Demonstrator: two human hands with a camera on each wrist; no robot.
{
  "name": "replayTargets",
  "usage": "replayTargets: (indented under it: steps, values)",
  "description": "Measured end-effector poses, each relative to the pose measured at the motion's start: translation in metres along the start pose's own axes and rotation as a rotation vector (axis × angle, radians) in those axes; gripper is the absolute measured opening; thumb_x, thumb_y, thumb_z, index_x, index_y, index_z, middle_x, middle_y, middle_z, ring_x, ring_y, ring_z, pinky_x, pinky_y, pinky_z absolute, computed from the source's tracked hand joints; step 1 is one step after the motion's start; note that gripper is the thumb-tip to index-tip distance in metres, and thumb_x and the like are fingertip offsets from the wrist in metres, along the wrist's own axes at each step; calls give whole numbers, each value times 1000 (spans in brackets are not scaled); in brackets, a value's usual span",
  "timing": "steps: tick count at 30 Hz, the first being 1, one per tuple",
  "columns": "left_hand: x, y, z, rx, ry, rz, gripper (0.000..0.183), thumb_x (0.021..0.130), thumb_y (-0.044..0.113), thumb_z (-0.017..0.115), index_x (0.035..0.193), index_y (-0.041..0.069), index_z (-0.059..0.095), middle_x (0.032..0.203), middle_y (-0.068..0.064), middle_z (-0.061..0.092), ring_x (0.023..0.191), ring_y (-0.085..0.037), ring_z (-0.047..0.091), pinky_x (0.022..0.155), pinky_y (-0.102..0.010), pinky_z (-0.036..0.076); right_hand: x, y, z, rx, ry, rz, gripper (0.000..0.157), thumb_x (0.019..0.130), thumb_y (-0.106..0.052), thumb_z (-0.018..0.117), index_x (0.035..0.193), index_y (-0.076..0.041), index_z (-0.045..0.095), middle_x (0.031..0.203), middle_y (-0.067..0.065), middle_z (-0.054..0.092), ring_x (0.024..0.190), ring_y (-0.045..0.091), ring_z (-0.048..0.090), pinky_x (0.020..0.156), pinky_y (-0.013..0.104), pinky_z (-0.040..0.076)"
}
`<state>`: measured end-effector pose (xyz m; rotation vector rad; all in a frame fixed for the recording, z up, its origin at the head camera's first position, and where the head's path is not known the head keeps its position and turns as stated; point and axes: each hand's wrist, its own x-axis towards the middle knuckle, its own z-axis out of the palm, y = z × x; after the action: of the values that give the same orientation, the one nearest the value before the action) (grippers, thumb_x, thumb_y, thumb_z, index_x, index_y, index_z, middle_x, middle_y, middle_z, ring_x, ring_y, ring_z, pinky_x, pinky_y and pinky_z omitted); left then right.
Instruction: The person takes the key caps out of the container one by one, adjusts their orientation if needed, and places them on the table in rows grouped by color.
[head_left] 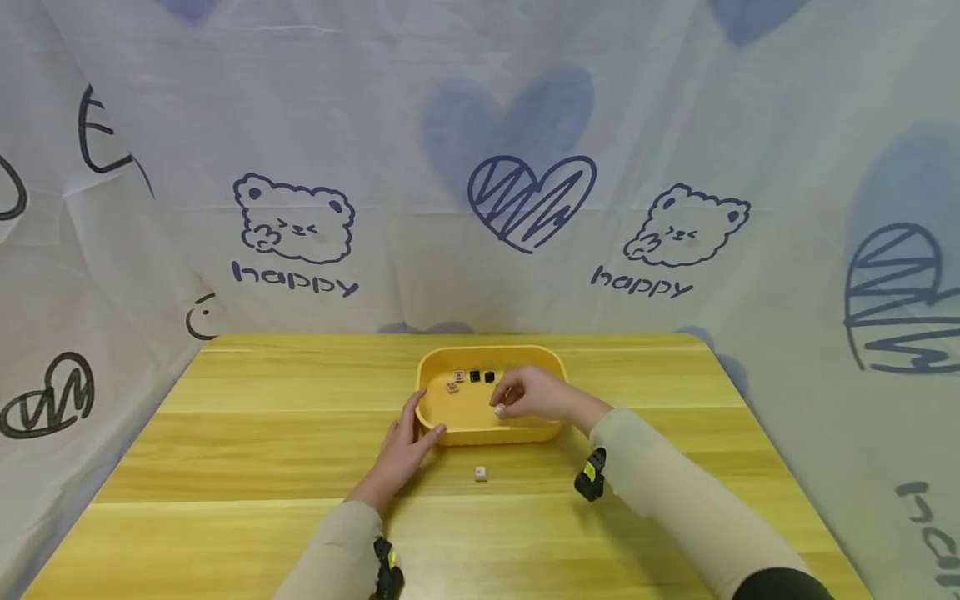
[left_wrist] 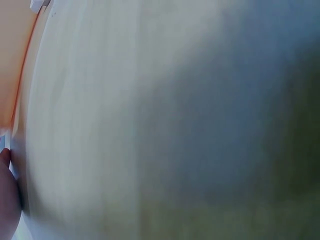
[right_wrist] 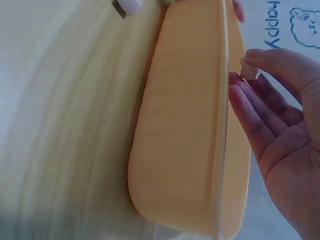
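Note:
In the head view, a shallow yellow plastic basket (head_left: 465, 435) stands on the table. My right hand (head_left: 534, 393) is over its right part and pinches a small white keycap (right_wrist: 250, 69) between thumb and fingertips, seen closely in the right wrist view. The left hand (head_left: 405, 454) touches the basket's front left corner, thumb along the front and a finger at the left side. Inside, toward the back, lie a black keycap (head_left: 475, 377), another black keycap (head_left: 490, 377) and two pale ones with dark marks, one a pale keycap (head_left: 458, 377). A white keycap (head_left: 481, 474) lies on the table before the basket.
The wood-grain table (head_left: 225, 467) reaches back to a white curtain (head_left: 405, 150) printed with hearts and bears, which also hangs along both sides. A black wrist device (head_left: 591, 475) sits on the right sleeve, another on the left sleeve.

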<state>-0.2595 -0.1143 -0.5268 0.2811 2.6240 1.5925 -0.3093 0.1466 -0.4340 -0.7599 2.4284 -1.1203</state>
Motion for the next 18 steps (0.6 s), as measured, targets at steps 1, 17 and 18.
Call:
replayTargets:
  steps: [1,17,18]
  values:
    - [0,0,0,-1,-2,-1,73,99,39,57,155,18,16,158,-19,20,144,-42,15,114,-57,-2,-3,-1,1,9,1,4,16,88,-8,73,101,1,71,94,1,67,83,15,64,75,29,55]
    - [-1,3,-2,10,-5,-15,74,98,42,57,155,19,17,158,-19,20,142,-48,13,113,-62,1,-48,-14,32,6,65,-131,14,84,-1,74,95,-11,75,93,-5,65,81,10,64,75,27,55]
    - [-1,3,-1,10,-8,-13,74,98,41,57,155,19,17,158,-19,20,142,-47,13,113,-61,0,-50,-13,34,8,68,-126,15,84,-1,74,95,-11,75,93,-5,65,81,10,64,74,27,55]
